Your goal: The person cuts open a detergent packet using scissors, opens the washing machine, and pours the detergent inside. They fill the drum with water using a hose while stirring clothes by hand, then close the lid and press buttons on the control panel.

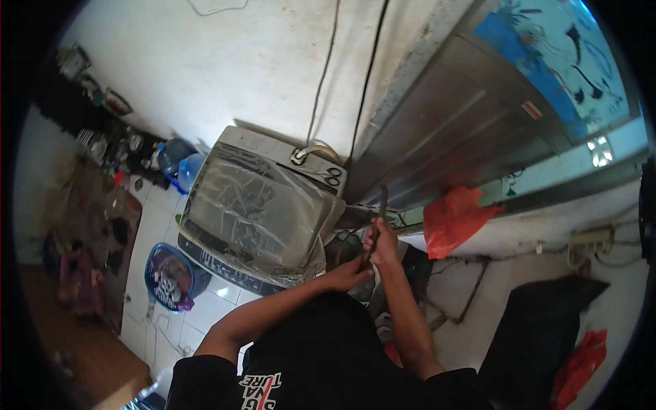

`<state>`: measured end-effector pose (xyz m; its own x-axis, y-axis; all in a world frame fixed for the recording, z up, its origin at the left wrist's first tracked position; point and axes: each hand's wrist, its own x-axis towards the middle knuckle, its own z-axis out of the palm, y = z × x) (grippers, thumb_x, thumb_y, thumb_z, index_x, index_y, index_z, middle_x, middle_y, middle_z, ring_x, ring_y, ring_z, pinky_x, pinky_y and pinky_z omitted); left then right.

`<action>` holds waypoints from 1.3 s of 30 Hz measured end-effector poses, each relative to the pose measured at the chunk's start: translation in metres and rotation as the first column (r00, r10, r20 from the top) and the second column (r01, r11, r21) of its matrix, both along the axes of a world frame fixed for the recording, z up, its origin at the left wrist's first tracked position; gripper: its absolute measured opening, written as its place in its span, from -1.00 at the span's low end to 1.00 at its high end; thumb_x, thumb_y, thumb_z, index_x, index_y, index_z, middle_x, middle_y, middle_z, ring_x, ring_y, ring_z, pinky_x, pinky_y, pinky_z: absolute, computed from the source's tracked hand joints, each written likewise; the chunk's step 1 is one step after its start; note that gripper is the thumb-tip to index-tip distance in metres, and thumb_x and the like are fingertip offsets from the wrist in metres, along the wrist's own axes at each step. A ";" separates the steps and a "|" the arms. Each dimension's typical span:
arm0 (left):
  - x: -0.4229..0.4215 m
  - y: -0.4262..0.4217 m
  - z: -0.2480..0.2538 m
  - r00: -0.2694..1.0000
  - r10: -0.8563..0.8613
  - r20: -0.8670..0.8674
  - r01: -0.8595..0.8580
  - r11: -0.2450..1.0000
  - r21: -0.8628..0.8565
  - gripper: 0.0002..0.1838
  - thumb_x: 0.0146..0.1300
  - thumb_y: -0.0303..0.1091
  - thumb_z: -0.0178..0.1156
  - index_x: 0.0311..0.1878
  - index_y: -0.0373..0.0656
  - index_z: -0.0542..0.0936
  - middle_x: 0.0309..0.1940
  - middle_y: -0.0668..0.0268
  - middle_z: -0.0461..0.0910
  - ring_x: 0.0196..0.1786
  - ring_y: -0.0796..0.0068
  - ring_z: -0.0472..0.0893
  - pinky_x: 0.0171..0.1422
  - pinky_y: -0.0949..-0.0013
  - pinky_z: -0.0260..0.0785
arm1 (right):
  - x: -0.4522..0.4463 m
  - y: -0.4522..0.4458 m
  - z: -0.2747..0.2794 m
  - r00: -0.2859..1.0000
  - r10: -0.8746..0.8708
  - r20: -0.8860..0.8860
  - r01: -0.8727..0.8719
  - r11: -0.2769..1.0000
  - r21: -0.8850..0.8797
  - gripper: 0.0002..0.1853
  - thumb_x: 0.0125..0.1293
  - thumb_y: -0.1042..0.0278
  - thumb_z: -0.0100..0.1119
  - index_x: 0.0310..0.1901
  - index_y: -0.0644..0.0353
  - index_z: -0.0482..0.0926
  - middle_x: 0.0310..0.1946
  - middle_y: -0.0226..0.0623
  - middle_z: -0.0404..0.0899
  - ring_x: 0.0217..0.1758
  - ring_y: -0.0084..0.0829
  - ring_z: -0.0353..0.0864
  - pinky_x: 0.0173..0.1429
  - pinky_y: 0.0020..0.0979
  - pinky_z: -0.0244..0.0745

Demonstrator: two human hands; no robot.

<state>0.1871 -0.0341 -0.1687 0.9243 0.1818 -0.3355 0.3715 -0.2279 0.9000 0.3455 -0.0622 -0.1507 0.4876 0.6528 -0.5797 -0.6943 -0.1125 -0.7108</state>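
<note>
My right hand (384,244) is closed around a dark, curved, stick-like thing (384,198); its bent upper end sticks out above my fist. I cannot make out whether it is a hose or a tool. Just below, my left hand (350,275) is closed at the lower part of the same thing, its fingertips close to my right wrist. To the left of both hands stands a top-loading washing machine (253,205), its lid covered with wrinkled clear plastic. Dark, cluttered items beneath my hands are partly hidden.
A blue laundry basket (199,277) with clothes stands left of the machine, near blue water jugs (179,158). To the right hang a red plastic bag (456,220) and a black cloth (540,328). A brown door (471,116) is at upper right. Cords run down the wall.
</note>
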 end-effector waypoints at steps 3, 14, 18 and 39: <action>-0.016 -0.009 -0.015 0.974 0.215 0.077 -0.179 0.929 -0.322 -0.62 0.56 -0.07 -0.08 0.01 -0.26 0.43 -0.19 0.16 0.65 -0.03 0.35 0.60 0.11 0.25 0.37 | -0.026 -0.001 0.010 0.998 0.007 0.059 -0.008 1.000 0.025 -0.72 0.59 0.06 -0.11 -0.03 0.12 0.39 -0.49 -0.38 0.38 -0.57 -0.50 0.36 -0.49 -0.37 0.32; -0.073 -0.009 0.000 0.968 0.186 0.171 -0.098 0.901 -0.422 -0.61 0.58 -0.11 -0.11 0.13 -0.28 0.41 -0.41 0.29 0.50 -0.36 0.51 0.53 -0.20 0.32 0.44 | -0.096 -0.038 0.016 0.766 0.047 0.642 0.104 0.975 -0.196 -0.53 0.55 -0.02 -0.09 0.19 0.22 0.49 -0.04 -0.26 0.66 -0.07 -0.33 0.64 0.03 -0.33 0.49; -0.063 -0.005 -0.010 0.985 0.128 0.115 -0.068 0.904 -0.422 -0.60 0.57 -0.14 -0.09 0.23 -0.26 0.37 -0.37 0.27 0.53 -0.34 0.49 0.54 -0.19 0.33 0.45 | -0.122 -0.063 0.017 0.755 0.183 0.630 0.035 0.948 -0.317 -0.52 0.56 -0.03 -0.13 0.02 0.25 0.60 -0.11 -0.24 0.69 -0.07 -0.30 0.65 0.06 -0.30 0.48; -0.350 0.006 -0.034 0.749 0.661 -0.058 -0.659 0.732 -0.173 -0.70 0.46 -0.30 0.08 0.12 -0.29 0.54 -0.13 0.20 0.67 -0.03 0.42 0.66 0.07 0.35 0.50 | -0.049 -0.126 -0.030 0.264 0.222 0.938 0.184 0.944 -0.275 -0.61 0.56 0.11 -0.14 -0.21 0.30 0.50 -0.44 0.06 0.58 -0.31 0.18 0.59 -0.29 -0.06 0.39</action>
<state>-0.1626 -0.0278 -0.2029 0.5960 0.6873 -0.4151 0.3640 0.2295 0.9027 0.2968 -0.1884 -0.1810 0.7975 0.5824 0.1571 0.4689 -0.4347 -0.7688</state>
